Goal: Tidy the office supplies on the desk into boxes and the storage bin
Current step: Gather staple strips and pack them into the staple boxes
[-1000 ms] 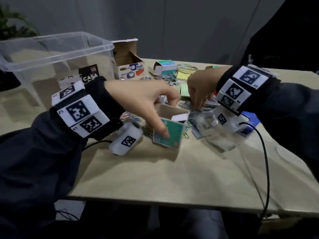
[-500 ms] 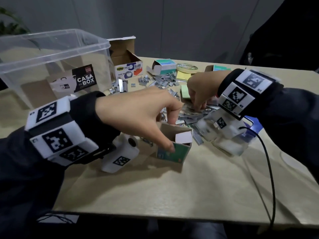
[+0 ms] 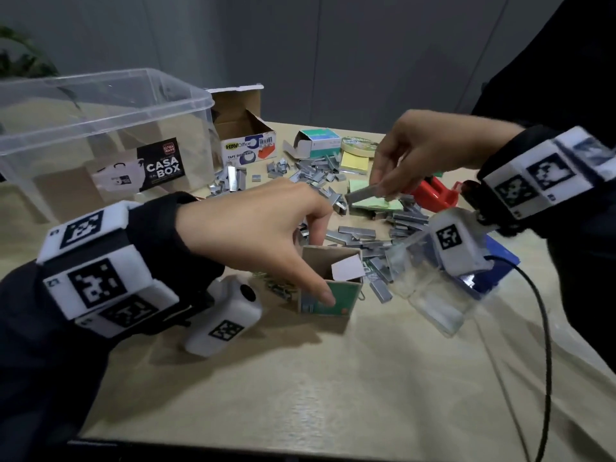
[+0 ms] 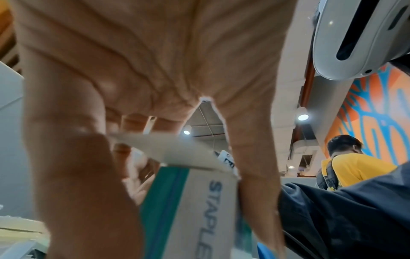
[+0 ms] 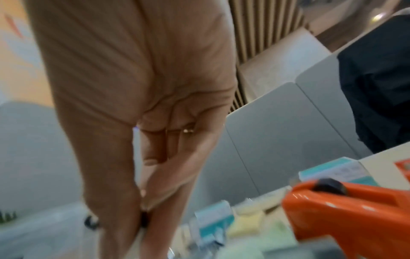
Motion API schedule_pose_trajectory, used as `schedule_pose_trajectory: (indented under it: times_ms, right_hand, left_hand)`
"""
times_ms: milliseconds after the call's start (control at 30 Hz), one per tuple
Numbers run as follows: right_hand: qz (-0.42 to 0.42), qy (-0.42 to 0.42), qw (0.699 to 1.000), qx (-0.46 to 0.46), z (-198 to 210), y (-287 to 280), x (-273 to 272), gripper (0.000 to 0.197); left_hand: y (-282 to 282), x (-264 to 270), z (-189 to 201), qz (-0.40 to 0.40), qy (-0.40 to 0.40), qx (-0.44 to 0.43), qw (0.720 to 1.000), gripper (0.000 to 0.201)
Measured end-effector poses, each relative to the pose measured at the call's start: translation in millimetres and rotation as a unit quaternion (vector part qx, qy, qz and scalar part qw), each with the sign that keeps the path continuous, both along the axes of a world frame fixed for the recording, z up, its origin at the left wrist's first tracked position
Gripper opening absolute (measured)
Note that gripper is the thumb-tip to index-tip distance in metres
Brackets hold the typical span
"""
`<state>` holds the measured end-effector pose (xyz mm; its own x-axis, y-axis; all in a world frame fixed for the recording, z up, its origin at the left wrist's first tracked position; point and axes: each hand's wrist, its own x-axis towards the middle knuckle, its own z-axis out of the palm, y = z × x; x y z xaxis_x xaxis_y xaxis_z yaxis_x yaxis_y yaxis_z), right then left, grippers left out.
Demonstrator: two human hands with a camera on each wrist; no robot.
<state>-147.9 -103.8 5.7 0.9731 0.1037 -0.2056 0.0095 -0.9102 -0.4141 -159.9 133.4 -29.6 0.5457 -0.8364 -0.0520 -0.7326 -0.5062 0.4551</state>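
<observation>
A small green staples box (image 3: 328,288) stands open-topped on the desk, and my left hand (image 3: 266,235) grips it between thumb and fingers. The left wrist view shows that box (image 4: 199,210) with "STAPLE" printed on its side. My right hand (image 3: 423,155) is lifted above the pile and pinches a strip of staples (image 3: 363,196) at its fingertips. In the right wrist view the fingers (image 5: 155,184) are pressed together, but the strip is blurred. Loose staple strips (image 3: 353,235) lie scattered behind the box.
A clear storage bin (image 3: 100,138) stands at the back left beside an open tape dispenser box (image 3: 246,141). Another green box (image 3: 316,141), a tape roll (image 3: 358,145), yellow sticky notes (image 3: 355,161), green notes (image 3: 376,205) and a red tape dispenser (image 3: 433,191) lie behind the staples.
My right hand has risen from the staple pile with a strip pinched in it. The left hand keeps its hold on the box, which has shifted slightly toward me.
</observation>
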Motion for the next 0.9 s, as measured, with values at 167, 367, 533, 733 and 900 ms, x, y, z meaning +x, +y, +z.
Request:
schedule_pose_trajectory:
  times_ms: [167,367,533,733,900]
  right_hand:
    - [0.078,-0.086,0.989,0.096,38.1,14.5,-43.5,0.021]
    - [0.261,-0.094,0.958,0.075,34.1,41.3,-67.4,0.017]
    - [0.320,-0.152,0.935,0.009,10.5,51.2,-68.6,0.015]
    - [0.330,-0.177,0.925,-0.060,-5.4,65.0,-75.2,0.004]
    - [0.351,-0.159,0.909,-0.160,-22.2,76.9,-75.5,0.015]
  left_hand:
    - [1.1,-3.3,1.8,0.016,-0.007,0.018,1.000,0.050]
    - [3.4,-0.5,2.1,0.018,0.097,0.027,0.995,0.066]
    - [3.3,7.7,-4.5,-0.028,0.235,0.004,0.972,0.044]
    - [1.3,17.0,-10.2,-0.126,0.304,0.014,0.944,0.019]
    - [1.2,20.7,-13.1,-0.147,0.334,0.026,0.931,0.018]
